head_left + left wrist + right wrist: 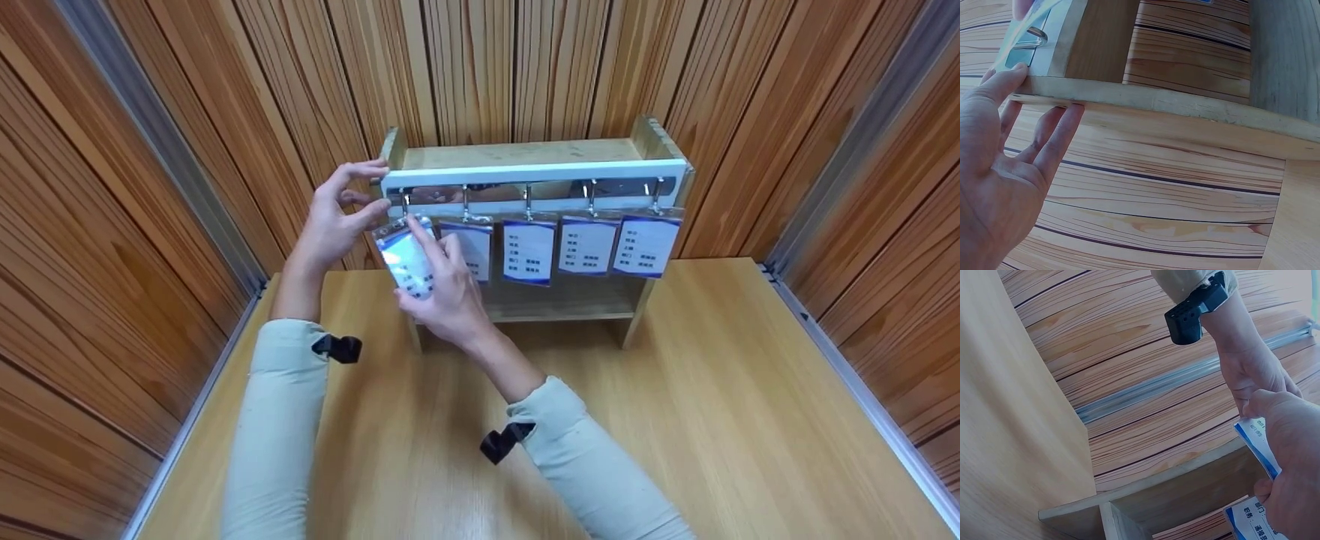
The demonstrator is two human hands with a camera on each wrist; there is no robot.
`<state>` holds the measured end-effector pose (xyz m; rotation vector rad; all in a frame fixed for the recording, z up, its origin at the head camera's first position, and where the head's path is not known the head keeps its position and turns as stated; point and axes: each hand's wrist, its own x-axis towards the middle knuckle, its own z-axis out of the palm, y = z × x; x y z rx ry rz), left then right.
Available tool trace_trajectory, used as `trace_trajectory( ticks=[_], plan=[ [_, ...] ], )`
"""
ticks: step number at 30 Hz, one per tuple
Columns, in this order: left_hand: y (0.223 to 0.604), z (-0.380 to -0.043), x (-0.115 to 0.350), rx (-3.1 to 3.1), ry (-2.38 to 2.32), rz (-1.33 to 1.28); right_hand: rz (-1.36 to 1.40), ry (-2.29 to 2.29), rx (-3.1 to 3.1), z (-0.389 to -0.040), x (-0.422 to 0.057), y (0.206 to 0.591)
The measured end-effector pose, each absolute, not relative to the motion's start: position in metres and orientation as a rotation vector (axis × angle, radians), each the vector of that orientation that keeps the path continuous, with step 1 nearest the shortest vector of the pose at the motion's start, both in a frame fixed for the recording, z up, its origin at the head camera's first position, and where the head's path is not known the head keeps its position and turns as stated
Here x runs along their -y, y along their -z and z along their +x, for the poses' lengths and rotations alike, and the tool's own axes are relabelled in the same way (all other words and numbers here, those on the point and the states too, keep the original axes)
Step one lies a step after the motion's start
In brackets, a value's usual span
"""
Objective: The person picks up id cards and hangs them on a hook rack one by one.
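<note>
In the head view my right hand point(454, 292) holds a clear-sleeved ID badge point(403, 262) tilted below the leftmost hook point(406, 201). The thumb is at its lower edge and the index fingertip near its top. My left hand point(336, 217) grips the left end of the hook rail point(540, 174) and wooden shelf point(517, 155). In the left wrist view the thumb presses the front while the fingers touch the outer side of the side panel point(1157, 101). In the right wrist view my right hand point(1300, 450) partly covers the held badge point(1258, 441).
Several more badges point(529, 250) hang in a row from the other hooks, the nearest partly behind my right hand. The shelf stands on a wooden table point(720, 390) near the back wall point(555, 67). Wood-panelled walls close in on both sides.
</note>
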<state>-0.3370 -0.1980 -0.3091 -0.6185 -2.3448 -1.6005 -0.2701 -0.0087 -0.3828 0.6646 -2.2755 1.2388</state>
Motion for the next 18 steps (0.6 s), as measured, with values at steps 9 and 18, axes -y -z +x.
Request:
trace_trajectory(
  ticks=[9, 18],
  plan=[
    [0.3123, -0.3381, 0.1981, 2.313, 1.569, -0.636, 0.661, -1.268, 2.296, -0.2692, 0.009, 0.3829],
    [0.3136, -0.3392, 0.1982, 2.314, 1.578, -0.632, 0.653, -1.27, 2.292, -0.2696, 0.0101, 0.3837]
  ],
)
